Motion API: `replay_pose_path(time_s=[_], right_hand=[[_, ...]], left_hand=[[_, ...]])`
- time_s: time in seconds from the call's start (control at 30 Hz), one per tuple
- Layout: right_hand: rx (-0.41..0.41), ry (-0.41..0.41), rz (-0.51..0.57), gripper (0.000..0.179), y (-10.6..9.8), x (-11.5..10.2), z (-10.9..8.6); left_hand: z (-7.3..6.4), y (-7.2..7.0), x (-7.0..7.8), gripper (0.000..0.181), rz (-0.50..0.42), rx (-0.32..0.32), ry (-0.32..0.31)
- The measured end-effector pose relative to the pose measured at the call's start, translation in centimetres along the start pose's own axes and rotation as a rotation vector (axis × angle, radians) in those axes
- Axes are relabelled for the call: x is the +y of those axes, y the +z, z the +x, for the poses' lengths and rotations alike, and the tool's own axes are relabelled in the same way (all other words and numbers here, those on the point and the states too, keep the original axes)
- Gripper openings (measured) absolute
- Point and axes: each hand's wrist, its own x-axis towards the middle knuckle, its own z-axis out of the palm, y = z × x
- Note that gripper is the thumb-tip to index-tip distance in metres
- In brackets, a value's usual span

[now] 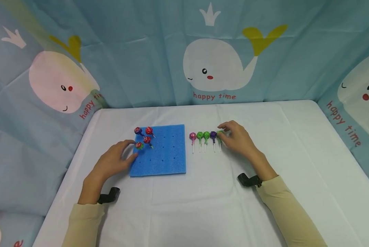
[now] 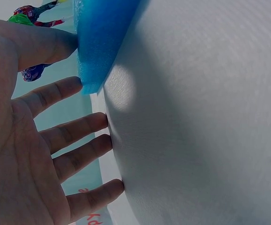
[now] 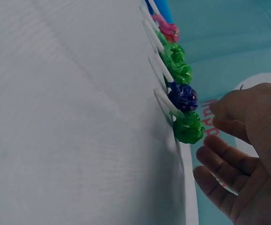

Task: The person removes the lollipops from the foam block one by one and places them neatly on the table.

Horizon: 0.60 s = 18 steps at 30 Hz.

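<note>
teal curtain (image 1: 159, 68) reads "happy time" — left fingers (image 2: 53, 95) spread at blue foam (image 1: 156, 167), right fingers (image 3: 229, 154) loose beside green lollipop (image 3: 188, 129)

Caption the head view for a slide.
Left-hand fingers at a blue board bearing four lollipops; right-hand fingers beside a row of five more on a white table.

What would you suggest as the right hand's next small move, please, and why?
I would probably close the right hand on the green lollipop at the row's right end: the right wrist view shows the hand beside it with a gap, not gripping, while the blue board has unfilled holes.
</note>
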Motion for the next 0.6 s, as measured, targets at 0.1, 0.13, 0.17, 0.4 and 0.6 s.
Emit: replay_pose_path(time_s=[0.1,0.13,0.17,0.4,0.6], right_hand=[[0.007,-0.02,0.006,0.03,0.1,-0.2,0.0],[0.005,-0.027,0.008,0.03,0.2,-0.4,0.0],[0.004,-0.033,0.011,0.03,0.3,-0.6,0.0],[-0.008,-0.043,0.034,0.032,1.1,-2.4,0.4],[-0.022,-0.086,0.045,0.03,1.6,-3.4,0.8]], left_hand=[[0.0,0.0,0.0,0.061,0.004,-0.004,-0.005],[-0.1,-0.1,0.0,0.061,0.007,-0.005,-0.007],[-0.1,-0.1,0.0,0.061,0.009,-0.005,-0.009],[-0.4,-0.1,-0.1,0.06,0.01,0.003,-0.001],[-0.1,0.0,0.1,0.059,-0.001,0.005,0.01]])
